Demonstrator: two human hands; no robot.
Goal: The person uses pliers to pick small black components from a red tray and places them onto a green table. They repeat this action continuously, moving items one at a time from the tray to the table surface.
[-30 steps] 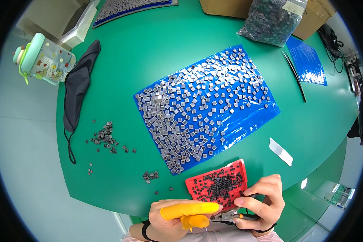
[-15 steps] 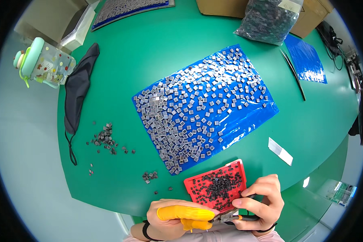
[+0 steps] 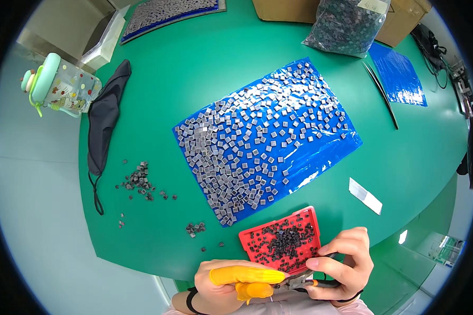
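My right hand (image 3: 348,265) is closed round the dark handles of a pair of pliers (image 3: 294,283), with an orange band near the joint. The jaws point left, toward my left hand (image 3: 215,286), which has yellow finger covers (image 3: 244,274) on two fingers. Those covered fingers pinch together at the jaws; whatever sits between them is too small or hidden to name. Just beyond both hands lies a tilted red tray (image 3: 245,244) holding many small black pieces (image 3: 286,243). Further off, a blue sheet (image 3: 318,163) carries many small square grey metal-looking pieces (image 3: 210,157).
Loose dark pieces (image 3: 139,177) and a smaller cluster (image 3: 195,229) lie left on the green table (image 3: 157,110). A black strapped pouch (image 3: 102,126) and bottle (image 3: 71,86) stand at far left. Tweezers (image 3: 382,97), white strip (image 3: 364,196), filled bag (image 3: 347,29) and boxes (image 3: 286,10) are right.
Both hands and the pliers have shifted very slightly to the right. The left fingers stay pinched at the jaws, and the view has moved a little.
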